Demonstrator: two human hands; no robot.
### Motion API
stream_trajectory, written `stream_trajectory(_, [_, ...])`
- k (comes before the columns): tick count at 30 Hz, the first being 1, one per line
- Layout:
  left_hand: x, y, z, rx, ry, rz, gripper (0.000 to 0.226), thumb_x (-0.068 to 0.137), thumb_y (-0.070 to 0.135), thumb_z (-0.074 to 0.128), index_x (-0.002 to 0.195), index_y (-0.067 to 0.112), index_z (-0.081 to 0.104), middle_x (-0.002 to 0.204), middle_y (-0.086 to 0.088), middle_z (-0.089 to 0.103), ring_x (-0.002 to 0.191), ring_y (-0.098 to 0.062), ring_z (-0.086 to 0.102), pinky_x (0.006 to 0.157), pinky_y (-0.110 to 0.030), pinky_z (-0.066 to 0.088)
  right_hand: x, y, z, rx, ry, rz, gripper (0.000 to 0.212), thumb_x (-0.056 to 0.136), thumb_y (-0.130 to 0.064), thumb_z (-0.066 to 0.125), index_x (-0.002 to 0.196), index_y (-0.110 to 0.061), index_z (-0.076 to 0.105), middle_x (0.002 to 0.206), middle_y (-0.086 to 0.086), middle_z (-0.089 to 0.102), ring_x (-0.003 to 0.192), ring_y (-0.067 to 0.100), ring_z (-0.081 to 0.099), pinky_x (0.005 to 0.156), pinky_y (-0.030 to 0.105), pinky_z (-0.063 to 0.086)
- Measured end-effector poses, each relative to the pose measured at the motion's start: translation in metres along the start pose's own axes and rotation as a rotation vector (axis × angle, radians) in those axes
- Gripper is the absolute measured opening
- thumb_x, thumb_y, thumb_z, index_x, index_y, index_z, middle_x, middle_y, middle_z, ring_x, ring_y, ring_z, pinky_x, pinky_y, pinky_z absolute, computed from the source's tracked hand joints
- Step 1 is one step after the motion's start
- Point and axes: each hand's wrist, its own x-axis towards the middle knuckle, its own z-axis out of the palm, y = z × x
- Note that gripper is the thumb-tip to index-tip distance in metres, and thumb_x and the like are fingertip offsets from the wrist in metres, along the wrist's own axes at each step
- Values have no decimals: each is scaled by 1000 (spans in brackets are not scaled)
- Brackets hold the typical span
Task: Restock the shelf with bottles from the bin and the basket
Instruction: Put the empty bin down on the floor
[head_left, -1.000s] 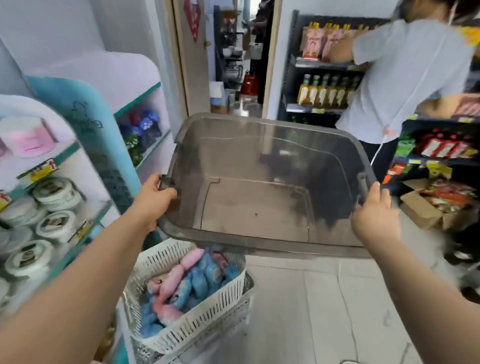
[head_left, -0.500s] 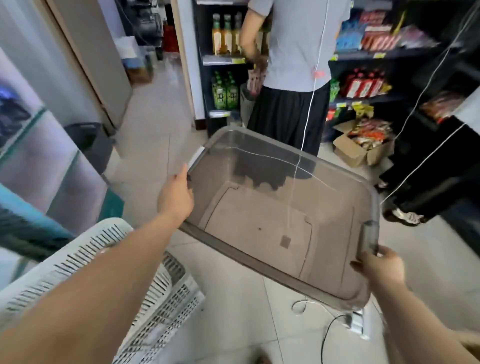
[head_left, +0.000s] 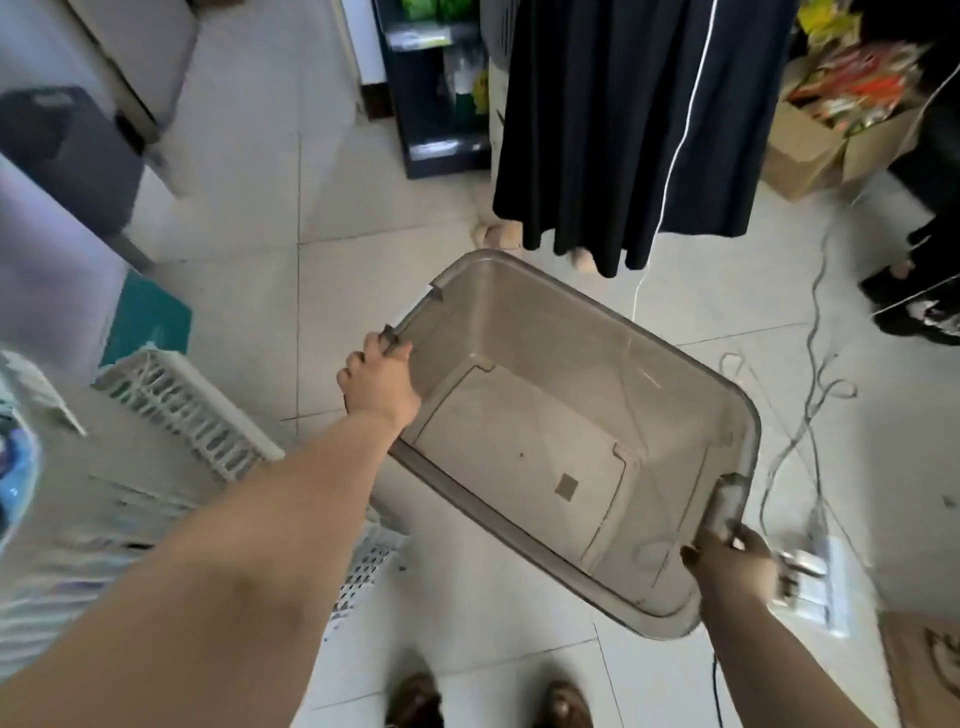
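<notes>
A translucent grey plastic bin (head_left: 540, 332) hangs low over the tiled floor, tilted, with nothing inside it. My left hand (head_left: 379, 382) grips its left rim next to the handle. My right hand (head_left: 732, 566) grips the handle at its right end. A white slotted basket (head_left: 182, 410) stands at the left beside my left forearm; its contents are blurred at the frame's left edge. No bottle shows clearly in this view.
A person in a long black skirt (head_left: 623, 130) stands just beyond the bin. White cables (head_left: 810, 395) and a power strip (head_left: 821, 577) lie on the floor at right. A cardboard box of snacks (head_left: 841, 109) sits at top right, a dark shelf unit (head_left: 436, 88) at top centre.
The view has swung right and down, away from the left shelves. The bin, held in both hands, has come down toward the floor and tilted; the basket has slid to the left edge.
</notes>
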Motion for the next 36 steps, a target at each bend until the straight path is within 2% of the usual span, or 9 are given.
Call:
stream_trajectory(4, [50, -22, 90, 45, -41, -38, 61, 82, 12, 57, 139, 27, 40, 140, -11, 29, 119, -37, 37, 100, -43, 30, 42, 76, 76, 4, -61, 38, 42, 88, -5, 55, 130, -8, 49, 85, 9, 58, 56, 17, 51, 58, 28, 40])
stream_trajectory(8, [89, -49, 157, 110, -74, -101, 50, 82, 14, 54, 132, 23, 46, 133, -12, 33, 116, -39, 39, 99, -44, 33, 70, 134, 145, 74, -164, 115, 38, 87, -5, 53, 124, -13, 49, 73, 2, 57, 68, 32, 62, 69, 36, 48])
stream_trajectory(12, [108, -79, 203, 149, -83, -175, 44, 83, 12, 50, 126, 18, 48, 134, -16, 32, 116, -40, 39, 101, -45, 34, 83, 163, 187, 68, -223, 72, 38, 83, -8, 57, 118, -18, 47, 78, 1, 62, 75, 34, 66, 70, 36, 50])
stream_trajectory(17, [113, -80, 221, 110, -114, -154, 60, 82, 16, 54, 140, 23, 38, 148, -14, 24, 128, -38, 34, 107, -43, 31, 84, 164, 201, 20, -226, 25, 38, 83, -17, 63, 116, -21, 46, 83, 5, 66, 74, 31, 65, 73, 39, 52])
stream_trajectory(19, [102, -64, 217, 107, -135, -103, 70, 84, 20, 55, 147, 27, 26, 155, -14, 17, 138, -36, 28, 113, -44, 24, 76, 151, 198, -54, -262, -5, 49, 84, -21, 65, 128, -19, 45, 102, 8, 66, 88, 32, 63, 82, 42, 51])
stream_trajectory(21, [79, -44, 200, 106, -118, -17, 72, 86, 26, 57, 149, 27, 21, 156, -15, 17, 139, -36, 27, 115, -47, 20, 60, 126, 187, -214, -288, -66, 66, 86, -26, 63, 143, -17, 33, 135, 13, 49, 118, 35, 51, 97, 42, 42])
stream_trajectory(23, [51, -23, 166, 80, -99, 74, 70, 88, 27, 56, 148, 24, 21, 155, -16, 18, 140, -37, 25, 116, -49, 18, 35, 89, 167, -325, -315, -197, 70, 88, -26, 59, 148, -18, 24, 148, 10, 34, 132, 32, 37, 106, 42, 34])
stream_trajectory(31, [-66, 34, -90, -25, 158, 252, 64, 89, 30, 52, 146, 23, 24, 150, -12, 31, 137, -32, 29, 115, -45, 23, -133, -118, 60, -521, -434, -774, 68, 91, -25, 55, 150, -21, 21, 154, 2, 27, 143, 22, 21, 114, 42, 24])
stream_trajectory(36, [-120, 16, -259, -105, 323, 217, 65, 90, 32, 50, 148, 22, 22, 150, -11, 31, 137, -30, 28, 115, -44, 22, -248, -240, 14, -491, -532, -1058, 65, 93, -24, 53, 150, -21, 21, 154, 6, 29, 143, 24, 22, 116, 42, 22])
